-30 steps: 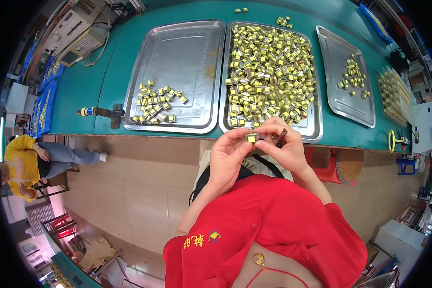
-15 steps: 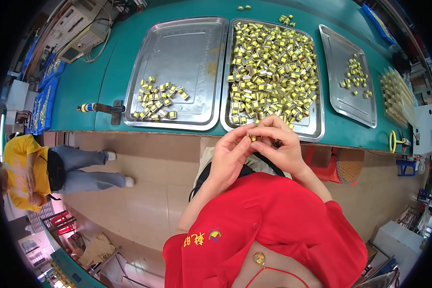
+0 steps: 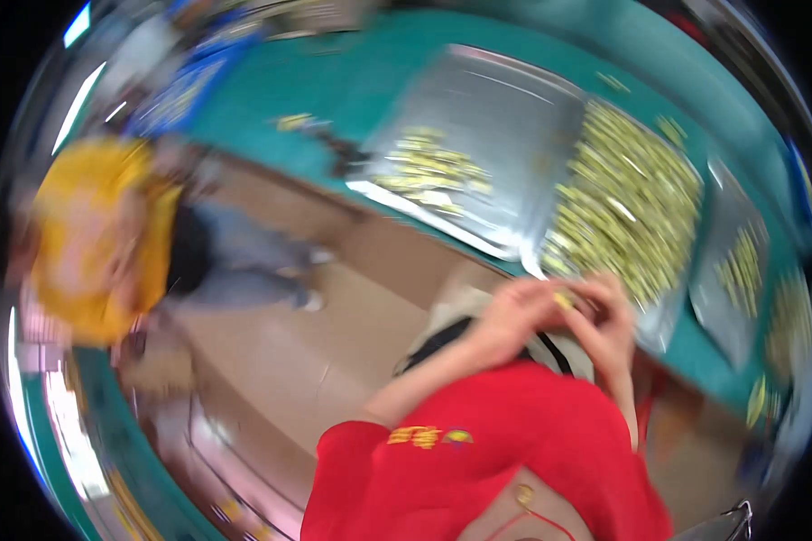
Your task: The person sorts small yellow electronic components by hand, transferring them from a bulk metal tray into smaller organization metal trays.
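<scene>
The picture is heavily blurred by head motion. My left hand (image 3: 512, 317) and my right hand (image 3: 606, 325) meet in front of my chest, above my red shirt, fingers pinched together around a small yellow part (image 3: 563, 300). Just beyond them stands the middle steel tray (image 3: 525, 263), heaped with several small yellow parts (image 3: 624, 200). The left steel tray (image 3: 514, 117) holds a smaller cluster of the same parts (image 3: 427, 164).
The trays rest on a teal table (image 3: 334, 99). A third tray (image 3: 729, 298) with some yellow parts lies at the right. A person in a yellow top (image 3: 99, 236) is on the tan floor to my left.
The view has swung left and tilted, blurring everything. The person in yellow now fills more of the left side. My hands stay together on the small part.
</scene>
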The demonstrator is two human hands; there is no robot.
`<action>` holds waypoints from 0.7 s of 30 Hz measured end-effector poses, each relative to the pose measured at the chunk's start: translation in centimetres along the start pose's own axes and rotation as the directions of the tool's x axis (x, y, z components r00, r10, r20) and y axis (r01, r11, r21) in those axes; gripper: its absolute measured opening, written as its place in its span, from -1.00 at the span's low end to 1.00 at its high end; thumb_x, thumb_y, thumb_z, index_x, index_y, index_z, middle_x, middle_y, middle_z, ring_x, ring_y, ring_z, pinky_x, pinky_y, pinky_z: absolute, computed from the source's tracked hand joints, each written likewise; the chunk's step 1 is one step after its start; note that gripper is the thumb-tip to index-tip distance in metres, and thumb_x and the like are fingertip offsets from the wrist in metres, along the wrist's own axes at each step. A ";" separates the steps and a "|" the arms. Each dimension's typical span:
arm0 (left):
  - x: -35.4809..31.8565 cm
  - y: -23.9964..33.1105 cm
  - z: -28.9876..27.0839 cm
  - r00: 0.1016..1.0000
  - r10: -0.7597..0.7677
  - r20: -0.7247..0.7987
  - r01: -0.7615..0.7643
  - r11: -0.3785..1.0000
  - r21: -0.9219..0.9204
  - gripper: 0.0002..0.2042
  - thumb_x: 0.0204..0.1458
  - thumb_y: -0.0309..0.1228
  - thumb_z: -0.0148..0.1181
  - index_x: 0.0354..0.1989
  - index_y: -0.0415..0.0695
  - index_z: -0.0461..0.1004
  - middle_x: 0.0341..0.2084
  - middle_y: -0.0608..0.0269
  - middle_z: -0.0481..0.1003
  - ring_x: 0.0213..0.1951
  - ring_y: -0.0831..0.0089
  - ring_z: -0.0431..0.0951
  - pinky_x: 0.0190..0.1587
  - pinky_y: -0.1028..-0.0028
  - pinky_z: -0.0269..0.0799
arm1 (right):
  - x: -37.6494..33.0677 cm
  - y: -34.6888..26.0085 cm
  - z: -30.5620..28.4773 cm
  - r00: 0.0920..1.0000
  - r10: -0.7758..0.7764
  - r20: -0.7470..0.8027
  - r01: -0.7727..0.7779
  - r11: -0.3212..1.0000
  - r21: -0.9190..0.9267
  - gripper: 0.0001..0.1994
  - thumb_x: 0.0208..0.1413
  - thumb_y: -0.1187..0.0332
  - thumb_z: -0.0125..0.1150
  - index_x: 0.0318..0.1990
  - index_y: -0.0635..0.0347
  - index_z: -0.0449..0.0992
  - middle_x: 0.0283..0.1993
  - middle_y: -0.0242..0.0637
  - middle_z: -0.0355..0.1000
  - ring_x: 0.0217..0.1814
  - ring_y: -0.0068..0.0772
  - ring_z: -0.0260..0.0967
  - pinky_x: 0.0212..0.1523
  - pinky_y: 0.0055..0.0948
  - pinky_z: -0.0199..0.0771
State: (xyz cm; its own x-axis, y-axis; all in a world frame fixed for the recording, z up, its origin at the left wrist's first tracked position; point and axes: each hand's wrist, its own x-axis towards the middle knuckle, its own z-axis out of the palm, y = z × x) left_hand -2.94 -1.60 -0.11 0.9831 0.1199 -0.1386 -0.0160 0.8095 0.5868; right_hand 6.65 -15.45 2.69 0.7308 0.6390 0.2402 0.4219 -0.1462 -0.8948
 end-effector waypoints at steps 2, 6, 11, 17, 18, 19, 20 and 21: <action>-0.6 0.1 -0.1 0.991 0.098 -0.093 -0.075 0.971 0.225 -0.73 0.15 -0.33 0.14 -0.06 -0.24 0.46 -0.27 0.30 0.51 -0.24 0.57 0.52 -0.16 0.55 0.46 | 0.6 -0.3 0.2 0.996 -0.073 0.061 0.068 0.995 0.075 -0.74 -0.14 0.62 0.29 -0.23 0.20 0.53 -0.11 -0.23 0.35 -0.18 -0.43 0.34 -0.20 -0.54 0.30; -2.0 1.3 -1.2 0.996 0.081 -0.033 -0.077 0.992 0.095 -0.75 0.15 -0.41 0.13 -0.03 -0.22 0.49 -0.26 0.34 0.53 -0.26 0.65 0.50 -0.16 0.60 0.45 | 0.9 -1.0 2.1 0.987 -0.052 0.155 0.000 0.949 0.315 -0.85 -0.06 0.68 0.18 -0.34 0.23 0.50 -0.26 -0.40 0.20 -0.38 -0.68 0.12 -0.41 -0.72 0.05; -5.1 2.6 -2.8 0.993 0.117 -0.028 -0.103 0.944 0.315 -0.75 0.11 -0.44 0.17 -0.05 -0.25 0.51 -0.29 0.33 0.54 -0.26 0.65 0.49 -0.17 0.61 0.42 | 1.8 -2.0 3.1 0.915 -0.036 0.403 -0.095 0.950 0.299 -0.88 -0.12 0.65 0.25 -0.42 0.23 0.52 -0.27 -0.40 0.25 -0.39 -0.70 0.14 -0.39 -0.70 0.09; -7.2 3.1 -5.3 0.992 0.107 -0.070 -0.092 0.976 0.199 -0.74 0.11 -0.46 0.16 -0.04 -0.24 0.50 -0.30 0.29 0.54 -0.30 0.62 0.49 -0.19 0.57 0.43 | 1.9 -3.9 6.0 0.868 0.088 0.489 -0.259 0.919 0.296 -0.93 -0.10 0.61 0.26 -0.41 0.29 0.56 -0.27 -0.39 0.31 -0.35 -0.69 0.22 -0.37 -0.69 0.14; -7.4 3.2 -5.6 0.991 0.109 -0.072 -0.093 0.975 0.204 -0.75 0.13 -0.46 0.14 -0.03 -0.24 0.49 -0.29 0.30 0.54 -0.27 0.61 0.50 -0.17 0.56 0.44 | 1.9 -4.2 6.6 0.868 0.081 0.490 -0.264 0.911 0.316 -0.93 -0.10 0.61 0.26 -0.41 0.29 0.56 -0.27 -0.39 0.31 -0.35 -0.68 0.23 -0.36 -0.69 0.16; -7.7 3.4 -5.9 0.989 0.129 -0.076 -0.113 0.975 0.192 -0.75 0.13 -0.46 0.14 -0.02 -0.24 0.47 -0.26 0.29 0.53 -0.25 0.61 0.49 -0.17 0.56 0.44 | 2.0 -4.5 7.1 0.870 0.073 0.488 -0.265 0.903 0.337 -0.93 -0.09 0.61 0.26 -0.41 0.29 0.56 -0.28 -0.39 0.31 -0.35 -0.67 0.24 -0.36 -0.69 0.17; -8.1 3.5 -6.1 0.988 0.122 -0.092 -0.103 0.978 0.183 -0.74 0.14 -0.45 0.13 -0.01 -0.24 0.46 -0.23 0.29 0.51 -0.23 0.61 0.49 -0.16 0.55 0.45 | 2.1 -4.8 7.6 0.862 0.067 0.503 -0.274 0.896 0.349 -0.94 -0.07 0.60 0.24 -0.39 0.31 0.55 -0.27 -0.38 0.33 -0.33 -0.66 0.27 -0.34 -0.68 0.20; -8.4 3.8 -6.4 0.988 0.116 -0.105 -0.096 0.980 0.177 -0.74 0.14 -0.45 0.12 0.00 -0.25 0.45 -0.20 0.29 0.50 -0.22 0.60 0.49 -0.15 0.55 0.45 | 2.3 -5.2 8.1 0.862 0.073 0.501 -0.275 0.899 0.341 -0.93 -0.06 0.60 0.24 -0.38 0.31 0.54 -0.28 -0.40 0.34 -0.34 -0.67 0.27 -0.35 -0.68 0.20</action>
State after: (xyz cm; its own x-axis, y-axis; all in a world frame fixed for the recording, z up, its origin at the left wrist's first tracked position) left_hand -12.45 4.14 -1.82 0.9499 0.2728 -0.1525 -0.0782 0.6799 0.7291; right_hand 1.78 -7.11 4.82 0.3920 0.9187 -0.0472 -0.0046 -0.0494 -0.9988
